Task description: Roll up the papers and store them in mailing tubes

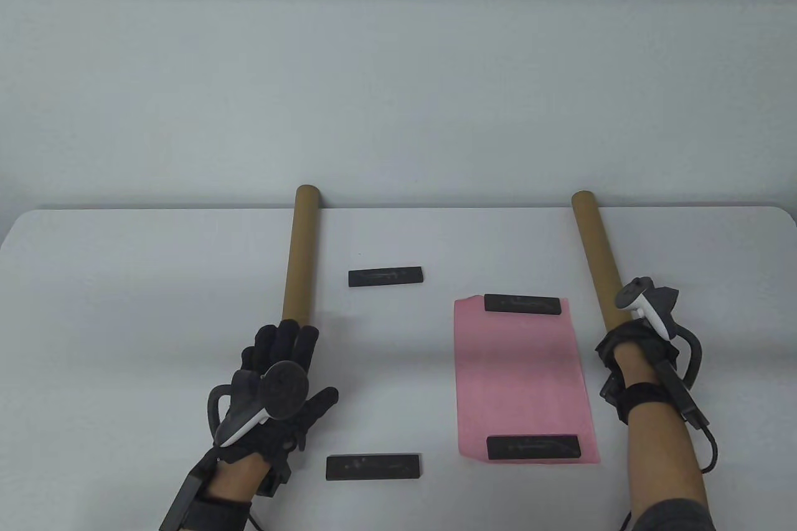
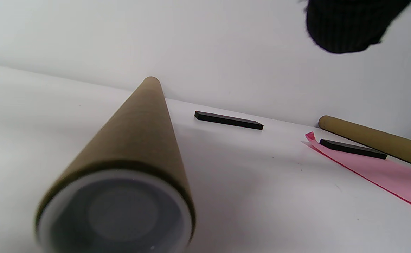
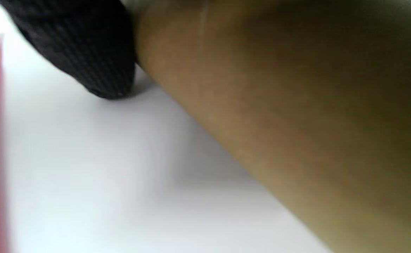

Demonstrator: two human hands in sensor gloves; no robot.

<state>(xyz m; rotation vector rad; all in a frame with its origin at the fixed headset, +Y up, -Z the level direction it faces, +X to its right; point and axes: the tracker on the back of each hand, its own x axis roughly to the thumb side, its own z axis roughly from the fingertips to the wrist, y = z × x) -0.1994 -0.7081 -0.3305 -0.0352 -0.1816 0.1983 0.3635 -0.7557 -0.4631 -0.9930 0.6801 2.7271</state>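
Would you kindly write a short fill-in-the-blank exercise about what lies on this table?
1. The sheet of paper on the table is ____ in colour.
2. The paper is held flat by ____ black bars.
3. The number of cardboard tubes on the table is ____.
4. The right hand is at the near end of the ____ tube.

Missing words: pink; two; two; right

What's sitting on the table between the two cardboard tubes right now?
In the table view, between the left tube and right tube: a pink paper sheet pinned by two black bars, plus two loose black bars.
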